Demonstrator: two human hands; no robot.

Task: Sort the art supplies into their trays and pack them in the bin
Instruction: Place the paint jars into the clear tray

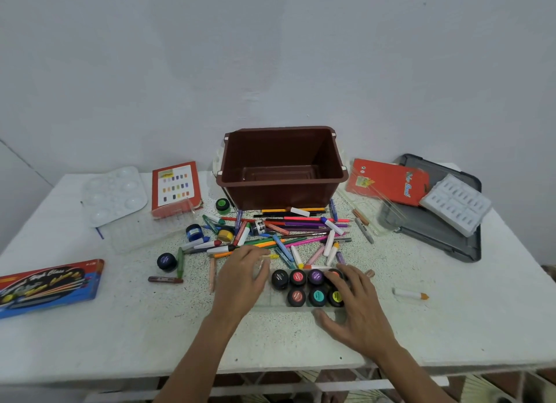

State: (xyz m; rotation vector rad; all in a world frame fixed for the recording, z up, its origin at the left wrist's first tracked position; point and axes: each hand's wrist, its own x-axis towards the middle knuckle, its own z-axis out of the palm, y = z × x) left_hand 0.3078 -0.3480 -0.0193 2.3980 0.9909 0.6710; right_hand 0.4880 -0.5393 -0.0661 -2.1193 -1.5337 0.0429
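Paint pots [298,277] in clear tray [275,308], left hand [240,279] flat, right hand [355,309] spread on them, bin [279,192] behind

Both bare forearms reached in over the bench's near edge, angled toward each other. The left hand [243,279] lay palm down, fingers loosely spread and pointing away. Just beside it the right hand [352,306] lay palm down, fingers splayed, thumb stretched leftward.
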